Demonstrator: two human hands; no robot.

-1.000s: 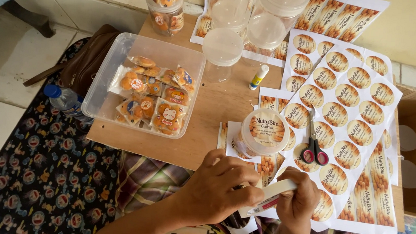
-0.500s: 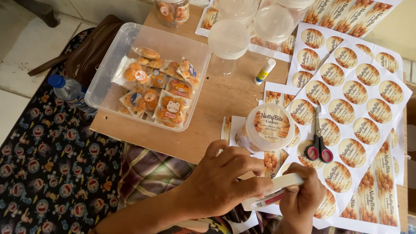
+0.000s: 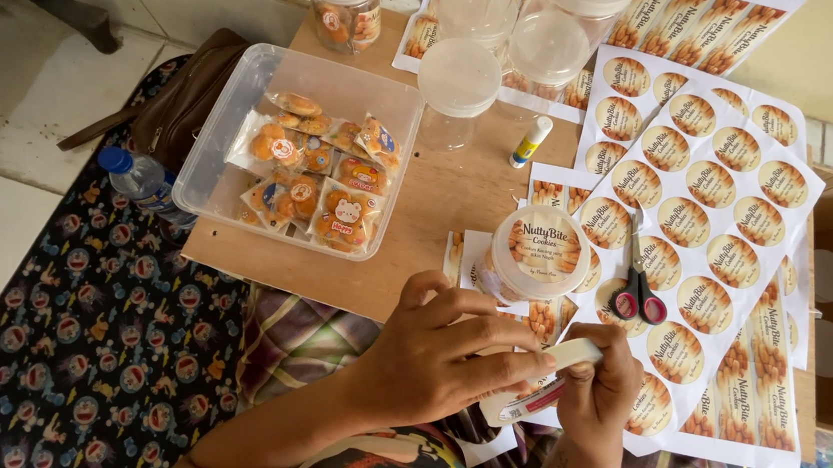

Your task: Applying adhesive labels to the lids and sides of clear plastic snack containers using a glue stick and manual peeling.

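Glue stick [image 3: 550, 374], white and tube-shaped with a red-marked end, is gripped between both hands just below the labelled jar [image 3: 538, 255], at the table's near edge. Left hand [image 3: 436, 351] is closed over the tube, fingers curled on top; right hand [image 3: 599, 386] is clamped on its far end. The jar's round lid is cream with brown lettering. Right of the jar, a white sheet of round cookie stickers [image 3: 712, 190] is spread, with red-handled scissors [image 3: 638, 289] lying on it. Left of the jar, a clear tub [image 3: 236, 118] is seen holding small orange snack packets [image 3: 316, 180]. Beyond the jar stand empty clear jars [image 3: 459, 87].
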